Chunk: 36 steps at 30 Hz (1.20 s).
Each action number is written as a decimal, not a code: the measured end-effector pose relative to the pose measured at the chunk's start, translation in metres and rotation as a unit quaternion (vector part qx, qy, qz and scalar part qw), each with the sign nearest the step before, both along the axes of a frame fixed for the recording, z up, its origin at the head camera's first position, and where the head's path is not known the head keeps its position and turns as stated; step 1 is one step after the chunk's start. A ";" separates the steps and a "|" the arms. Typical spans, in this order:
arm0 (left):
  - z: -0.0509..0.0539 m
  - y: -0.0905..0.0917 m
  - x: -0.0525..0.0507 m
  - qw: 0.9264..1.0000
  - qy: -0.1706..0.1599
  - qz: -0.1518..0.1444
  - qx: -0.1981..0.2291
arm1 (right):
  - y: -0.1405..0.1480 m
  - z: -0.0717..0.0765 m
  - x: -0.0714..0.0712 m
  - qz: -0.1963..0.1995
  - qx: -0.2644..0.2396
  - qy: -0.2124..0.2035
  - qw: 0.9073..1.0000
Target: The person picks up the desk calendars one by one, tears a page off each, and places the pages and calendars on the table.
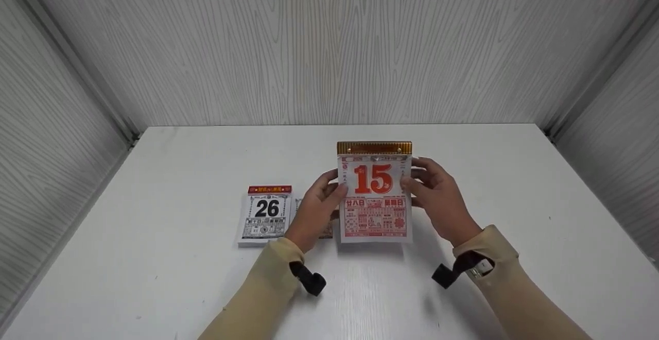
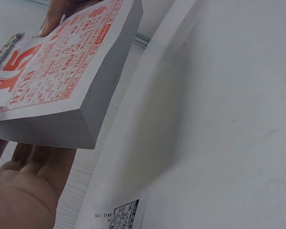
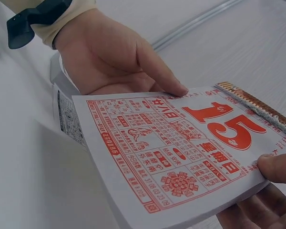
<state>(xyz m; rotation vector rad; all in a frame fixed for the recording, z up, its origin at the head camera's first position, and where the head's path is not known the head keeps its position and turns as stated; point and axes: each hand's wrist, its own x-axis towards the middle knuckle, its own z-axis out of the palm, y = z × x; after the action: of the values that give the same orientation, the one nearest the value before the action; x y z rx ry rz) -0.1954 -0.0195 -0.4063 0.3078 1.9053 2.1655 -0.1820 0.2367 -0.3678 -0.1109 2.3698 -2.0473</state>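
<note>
A thick tear-off calendar (image 1: 375, 201) with a gold top strip shows a red 15 on its front page. Both hands hold it up off the table, one at each side. The left hand (image 1: 319, 208) has its thumb on the front page and its fingers behind the pad. On the other side the right hand (image 1: 437, 196) grips the edge likewise, thumb in front, fingers underneath. From below, the left wrist view shows the block's thick grey-white page edges (image 2: 43, 129). In the right wrist view the red-printed page (image 3: 181, 157) faces up, tilted.
Left of the hands, a smaller calendar (image 1: 265, 215) with a red top and a black 26 lies on the white table (image 1: 180, 185). Another small calendar (image 1: 325, 233) is mostly hidden behind the left hand. Grey wood-grain panels (image 1: 329, 46) stand behind and at both sides.
</note>
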 end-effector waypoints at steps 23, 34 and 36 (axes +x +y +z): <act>0.007 -0.016 0.004 0.998 0.021 0.019 0.050 | -0.015 -0.003 0.001 0.041 0.004 -0.054 0.998; 0.005 -0.019 0.006 0.982 -0.061 -0.075 0.164 | -0.014 -0.008 0.001 0.042 -0.050 -0.071 0.995; 0.003 -0.018 0.007 0.977 -0.081 -0.086 0.176 | -0.014 -0.010 0.001 0.048 -0.055 -0.074 0.995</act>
<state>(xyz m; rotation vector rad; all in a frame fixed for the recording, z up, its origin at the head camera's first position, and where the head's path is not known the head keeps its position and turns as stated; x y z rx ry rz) -0.1889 -0.0378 -0.4028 0.3328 1.3546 2.3213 -0.1807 0.2226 -0.3776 -0.0695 2.1249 -2.0651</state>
